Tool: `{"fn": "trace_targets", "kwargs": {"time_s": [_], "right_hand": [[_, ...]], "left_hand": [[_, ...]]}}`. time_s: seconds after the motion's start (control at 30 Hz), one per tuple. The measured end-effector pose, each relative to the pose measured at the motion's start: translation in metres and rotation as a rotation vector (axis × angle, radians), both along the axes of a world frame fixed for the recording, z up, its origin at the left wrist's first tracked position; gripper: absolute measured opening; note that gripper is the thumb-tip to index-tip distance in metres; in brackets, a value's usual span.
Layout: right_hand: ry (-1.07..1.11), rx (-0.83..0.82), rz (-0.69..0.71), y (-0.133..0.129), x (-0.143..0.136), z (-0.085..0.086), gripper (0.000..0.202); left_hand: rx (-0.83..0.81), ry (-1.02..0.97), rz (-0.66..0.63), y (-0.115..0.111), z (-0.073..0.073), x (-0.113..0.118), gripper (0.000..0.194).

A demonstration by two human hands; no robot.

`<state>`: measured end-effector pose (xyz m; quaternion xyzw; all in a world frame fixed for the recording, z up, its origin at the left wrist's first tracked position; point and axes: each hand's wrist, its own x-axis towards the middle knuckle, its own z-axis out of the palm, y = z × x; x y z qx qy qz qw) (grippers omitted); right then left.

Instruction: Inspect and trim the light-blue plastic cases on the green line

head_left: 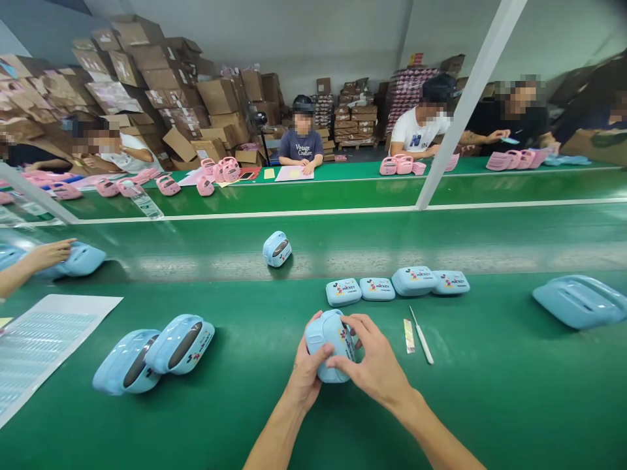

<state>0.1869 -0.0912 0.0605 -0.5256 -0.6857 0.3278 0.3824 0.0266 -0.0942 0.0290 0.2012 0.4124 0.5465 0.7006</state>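
My left hand [307, 365] is wrapped round the left side of a light blue plastic case [329, 336] with a cartoon print. The fingers and thumb of my right hand [369, 359] grip the same case from the right, over its printed face. Beyond my hands lies a row of printed blue covers [377, 288]. To the right are a white-handled pointed tool [423, 339] and a small strip of paper [409, 336]. Two blue cases with dark windows [180, 344] lean together at the left.
A blue case [277, 249] sits on the conveyor belt [343, 251]. A larger blue shell [580, 300] lies at the right. A printed sheet [53, 339] and another person's hand [49, 254] on blue parts are at the left. Several people sit across, with pink parts [228, 170]. A white post [465, 111] slants upward.
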Motion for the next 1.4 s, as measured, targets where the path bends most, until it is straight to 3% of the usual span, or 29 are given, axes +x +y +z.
{"fn": "trace_targets", "kwargs": {"time_s": [0.23,0.53,0.67,0.73,0.83,0.9,1.03,1.13,1.4], "right_hand": [[-0.011,0.136,0.347,0.002,0.027,-0.006,0.095],[-0.029,0.169,0.323,0.0,0.03,-0.007,0.098],[0.013,0.156,0.325,0.0,0.03,-0.01,0.095],[0.078,0.125,0.26,0.004,0.036,-0.014,0.081],[0.062,0.107,-0.059,0.01,0.055,-0.029,0.049],[-0.078,0.139,-0.227,0.011,0.072,-0.046,0.038],[-0.45,0.173,-0.181,0.003,0.1,-0.085,0.038],[-0.547,0.172,-0.156,-0.005,0.114,-0.104,0.042],[-0.523,0.184,-0.292,0.005,0.156,-0.117,0.047]], "left_hand": [[-0.001,-0.012,-0.033,0.0,0.015,-0.003,0.075],[0.036,0.046,-0.166,-0.001,0.023,-0.005,0.076],[-0.004,-0.069,-0.189,0.003,0.012,-0.006,0.068],[-0.024,-0.209,-0.224,0.006,0.002,-0.007,0.062],[-0.022,-0.368,-0.309,0.01,-0.007,-0.01,0.06],[0.01,-0.427,-0.358,0.012,-0.006,-0.012,0.064],[0.059,-0.475,-0.408,0.014,0.004,-0.011,0.075],[0.051,-0.478,-0.416,0.016,0.011,-0.008,0.08],[0.087,-0.466,-0.476,0.017,0.016,-0.008,0.092]]}}
